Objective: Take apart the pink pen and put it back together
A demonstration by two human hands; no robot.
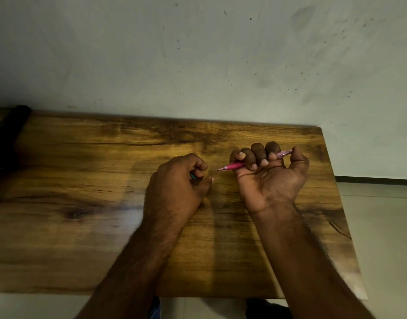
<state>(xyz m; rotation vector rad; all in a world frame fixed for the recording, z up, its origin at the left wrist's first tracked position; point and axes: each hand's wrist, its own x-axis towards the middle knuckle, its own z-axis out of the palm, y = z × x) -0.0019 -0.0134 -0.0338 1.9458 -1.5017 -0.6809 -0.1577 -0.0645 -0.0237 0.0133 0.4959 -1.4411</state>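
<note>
Pink pen (234, 166) is light, stiff, slick; our right hand (267, 173) fingers wrap its barrel. Left hand (175, 180) fingers curl round sth teal, prob. a small part.

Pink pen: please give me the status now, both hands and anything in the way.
Right hand palm up, fingers curled round the pink pen, tip pointing left. Left hand curled on a small teal piece. Wooden table shows nothing in the way.
</note>
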